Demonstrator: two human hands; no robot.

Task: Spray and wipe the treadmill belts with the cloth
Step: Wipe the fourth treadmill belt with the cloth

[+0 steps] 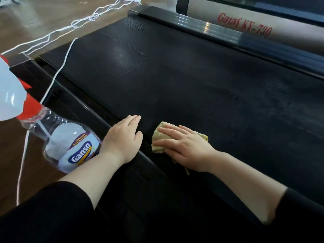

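Observation:
The black treadmill belt (175, 76) fills the middle of the view. A folded yellow-green cloth (158, 137) lies on its near part. My right hand (184, 146) presses flat on the cloth with straight fingers. My left hand (124, 137) rests flat, fingers straight, on the belt's near left edge beside the side rail. A clear spray bottle (70, 146) with a red and white trigger head and a "Ganso" label stands at the left, beside my left forearm, with neither hand on it.
A black side rail (73, 95) runs along the belt's left edge, another rail (210, 28) along the far right under a grey frame tube with red lettering. White cords (57, 71) trail over the wooden floor and the left rail.

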